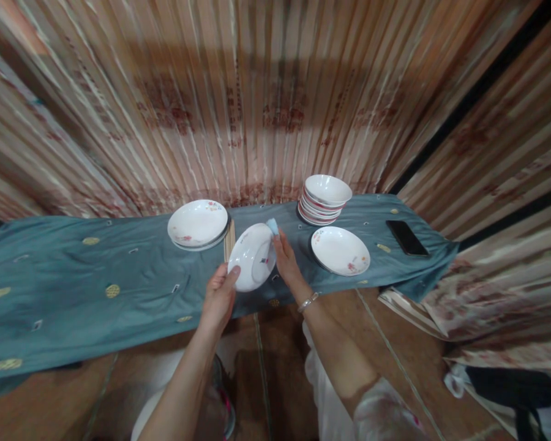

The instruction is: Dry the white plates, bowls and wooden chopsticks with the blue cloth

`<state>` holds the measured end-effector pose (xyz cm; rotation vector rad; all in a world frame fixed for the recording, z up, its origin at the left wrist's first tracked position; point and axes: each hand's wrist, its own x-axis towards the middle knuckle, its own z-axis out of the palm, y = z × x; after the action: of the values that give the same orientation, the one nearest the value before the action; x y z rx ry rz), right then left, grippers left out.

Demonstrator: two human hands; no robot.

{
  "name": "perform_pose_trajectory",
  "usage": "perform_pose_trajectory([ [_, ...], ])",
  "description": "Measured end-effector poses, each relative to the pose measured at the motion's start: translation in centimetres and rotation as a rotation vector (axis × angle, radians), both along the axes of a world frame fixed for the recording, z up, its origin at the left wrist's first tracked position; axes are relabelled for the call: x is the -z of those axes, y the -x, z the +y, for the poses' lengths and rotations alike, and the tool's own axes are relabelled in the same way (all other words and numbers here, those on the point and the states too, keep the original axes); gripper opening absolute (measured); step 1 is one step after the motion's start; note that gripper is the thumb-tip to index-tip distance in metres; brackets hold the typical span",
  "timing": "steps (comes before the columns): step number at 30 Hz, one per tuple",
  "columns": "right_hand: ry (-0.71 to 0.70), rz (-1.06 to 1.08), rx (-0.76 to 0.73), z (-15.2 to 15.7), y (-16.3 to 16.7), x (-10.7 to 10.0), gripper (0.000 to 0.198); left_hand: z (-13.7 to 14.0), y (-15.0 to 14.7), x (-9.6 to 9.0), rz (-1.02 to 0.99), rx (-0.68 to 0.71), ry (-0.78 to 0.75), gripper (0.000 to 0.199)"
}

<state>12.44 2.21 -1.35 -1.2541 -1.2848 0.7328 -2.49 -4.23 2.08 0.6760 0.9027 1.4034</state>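
Observation:
My left hand (221,289) grips the lower left rim of a white plate (250,260), thumb on the face toward me. The plate is tilted above the table, and its underside with a foot ring and a small mark faces me. My right hand (285,256) is closed on a small light-blue cloth or sponge (272,226), too small to tell which, against the plate's right rim. Behind the plate lies a bundle of chopsticks (229,239), partly hidden.
A stack of flowered plates (198,222) stands left on the teal tablecloth (138,263). To the right are stacked bowls (327,191), more flowered plates (340,250) and a black phone (406,237). A patterned curtain (266,110) hangs close behind the table.

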Motion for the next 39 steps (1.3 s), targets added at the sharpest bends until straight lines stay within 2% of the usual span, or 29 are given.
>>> perform_pose_trajectory([
  [5,-0.209,-0.208,-0.01,-1.1,0.3,-1.7,0.052,-0.2,-0.3,0.1,0.05,0.016,-0.018,0.034],
  [13,-0.343,-0.662,-0.02,-3.6,1.3,-3.0,0.052,-0.2,-0.4,0.2,0.037,0.043,-0.039,0.034],
  [18,-0.393,-0.798,-0.089,-5.0,2.2,-3.0,0.053,0.1,-0.2,0.5,0.039,0.011,-0.065,0.032],
  [28,-0.376,-0.869,-0.241,-6.6,2.8,-2.8,0.05,0.3,0.2,0.5,0.024,-0.038,-0.033,0.029],
  [34,-0.344,-0.812,-0.126,-5.3,1.6,-3.7,0.048,0.3,-0.3,0.3,0.073,0.017,-0.085,0.027],
  [39,-0.27,-0.577,-0.039,-3.5,0.4,-3.1,0.049,0.2,-0.3,0.5,0.083,0.037,-0.088,0.026],
])
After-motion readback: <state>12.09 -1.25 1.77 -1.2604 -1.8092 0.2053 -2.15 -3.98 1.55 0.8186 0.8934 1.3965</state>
